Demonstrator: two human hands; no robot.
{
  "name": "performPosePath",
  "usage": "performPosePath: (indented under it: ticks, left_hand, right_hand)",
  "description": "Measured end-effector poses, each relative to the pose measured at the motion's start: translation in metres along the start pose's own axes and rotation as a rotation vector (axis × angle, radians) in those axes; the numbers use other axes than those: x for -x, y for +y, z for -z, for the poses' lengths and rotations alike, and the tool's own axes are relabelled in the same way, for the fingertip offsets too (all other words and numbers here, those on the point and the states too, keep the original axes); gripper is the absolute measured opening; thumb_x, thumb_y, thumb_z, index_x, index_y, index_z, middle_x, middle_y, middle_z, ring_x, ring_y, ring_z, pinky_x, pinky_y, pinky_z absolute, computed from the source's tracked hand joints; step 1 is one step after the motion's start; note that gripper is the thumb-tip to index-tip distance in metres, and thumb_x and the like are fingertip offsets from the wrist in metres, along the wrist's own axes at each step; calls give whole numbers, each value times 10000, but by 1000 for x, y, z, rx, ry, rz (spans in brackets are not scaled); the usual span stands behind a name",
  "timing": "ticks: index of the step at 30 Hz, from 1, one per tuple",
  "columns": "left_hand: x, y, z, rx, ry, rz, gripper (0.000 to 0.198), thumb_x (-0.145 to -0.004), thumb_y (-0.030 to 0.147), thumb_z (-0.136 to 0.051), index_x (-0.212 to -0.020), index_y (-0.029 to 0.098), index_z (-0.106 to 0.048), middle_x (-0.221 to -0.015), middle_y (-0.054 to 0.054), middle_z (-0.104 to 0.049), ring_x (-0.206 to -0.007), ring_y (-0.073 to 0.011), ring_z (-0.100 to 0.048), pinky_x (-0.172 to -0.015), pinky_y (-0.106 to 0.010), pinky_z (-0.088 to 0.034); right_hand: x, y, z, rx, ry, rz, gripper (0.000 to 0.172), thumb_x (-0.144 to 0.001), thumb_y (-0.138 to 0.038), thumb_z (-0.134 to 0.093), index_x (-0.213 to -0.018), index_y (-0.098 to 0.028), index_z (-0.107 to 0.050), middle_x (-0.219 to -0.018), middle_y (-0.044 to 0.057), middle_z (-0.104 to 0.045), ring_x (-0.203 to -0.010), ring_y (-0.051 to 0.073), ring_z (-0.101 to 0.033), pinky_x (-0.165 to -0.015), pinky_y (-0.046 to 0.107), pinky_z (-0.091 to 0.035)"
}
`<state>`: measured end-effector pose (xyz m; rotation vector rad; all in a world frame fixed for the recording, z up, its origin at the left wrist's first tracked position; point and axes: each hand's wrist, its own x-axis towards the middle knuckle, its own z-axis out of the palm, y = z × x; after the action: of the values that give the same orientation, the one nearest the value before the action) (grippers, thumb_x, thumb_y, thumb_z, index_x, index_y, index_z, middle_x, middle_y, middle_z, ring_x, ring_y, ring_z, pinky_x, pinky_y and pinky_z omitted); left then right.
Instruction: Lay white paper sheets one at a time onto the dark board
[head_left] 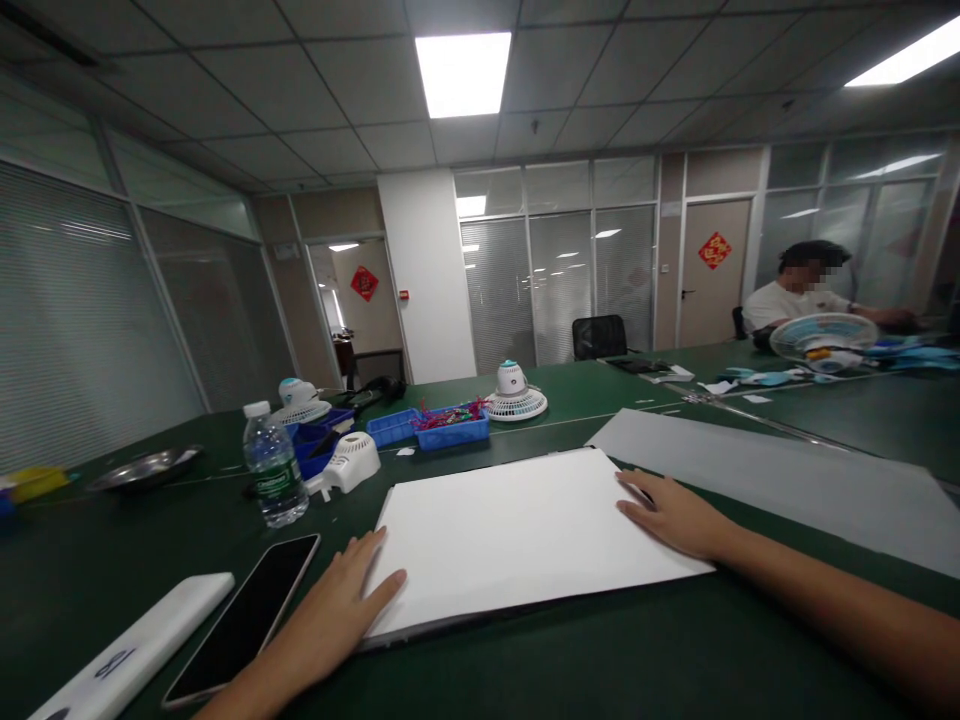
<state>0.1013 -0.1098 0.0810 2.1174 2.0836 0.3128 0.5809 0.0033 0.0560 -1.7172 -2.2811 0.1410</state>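
A large white sheet (510,530) lies flat on the green table in front of me, with a thin dark edge showing beneath its near side. On its left edge rests my left hand (345,600), fingers spread and thumb lying over the white surface. My right hand (664,510) lies at the sheet's right edge, fingers stretched toward the middle; something small and dark shows between thumb and fingers, too unclear to name. A phone (251,620) with a dark screen lies left of my left wrist, next to a long white box (142,650).
Behind the phone stands a water bottle (274,465). A white fan housing (351,462), blue trays (454,428) with coloured wires and a fan part (514,395) sit further back. A grey sheet (765,480) lies right. Another person (795,295) sits at the far right near a fan cage (821,340).
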Motion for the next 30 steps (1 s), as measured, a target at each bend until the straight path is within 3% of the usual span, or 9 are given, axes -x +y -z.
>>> performPosePath:
  ticks: [5,10,13,18,24,30]
  left_hand:
    - [3,-5,-4,-46,-49,-26,922,-915,759,-336,-1571,117,-244,-1632,-175,-153,-1506,-391,-151,-1213,-599,-224]
    - [12,2,1,-50,-99,-158,787,-952,724,-319,-1578,278,-149,-1657,-40,-44,-1526,-335,-43,-1242,-575,-124]
    - [14,0,3,-66,-114,-241,754,-948,719,-361,-1569,355,-140,-1660,5,-47,-1531,-324,-36,-1240,-588,-107]
    - [14,-5,0,-94,-133,-259,743,-952,696,-390,-1568,371,-131,-1659,-7,-38,-1528,-329,-41,-1235,-604,-107]
    - [16,-4,-2,-91,-128,-238,773,-939,722,-383,-1573,359,-130,-1664,-10,-28,-1524,-347,-19,-1232,-610,-120]
    - [17,-1,0,-66,-132,-178,811,-911,756,-398,-1571,358,-147,-1659,-3,-7,-1505,-372,40,-1229,-615,-137]
  right_hand:
    - [-7,10,-5,3,8,37,745,-947,-685,-345,-1502,-203,-468,-1580,103,-427,-1455,329,-373,-1188,559,-274]
    - [-27,44,-6,84,61,-46,727,-967,-623,-328,-1531,-173,-420,-1602,142,-380,-1507,330,-255,-1216,567,-157]
    - [-35,71,-6,135,75,-180,722,-954,-587,-361,-1515,-141,-444,-1603,202,-353,-1470,390,-317,-1177,594,-225]
    - [-39,102,-3,165,72,-357,750,-944,-644,-312,-1500,-169,-477,-1577,247,-369,-1353,439,-475,-1058,579,-394]
    - [-42,109,-3,205,113,-410,693,-930,-652,-322,-1437,-241,-556,-1508,205,-479,-1346,435,-463,-1035,640,-367]
    - [-43,111,-4,220,154,-446,676,-916,-643,-360,-1366,-207,-614,-1416,220,-552,-1285,433,-502,-993,617,-395]
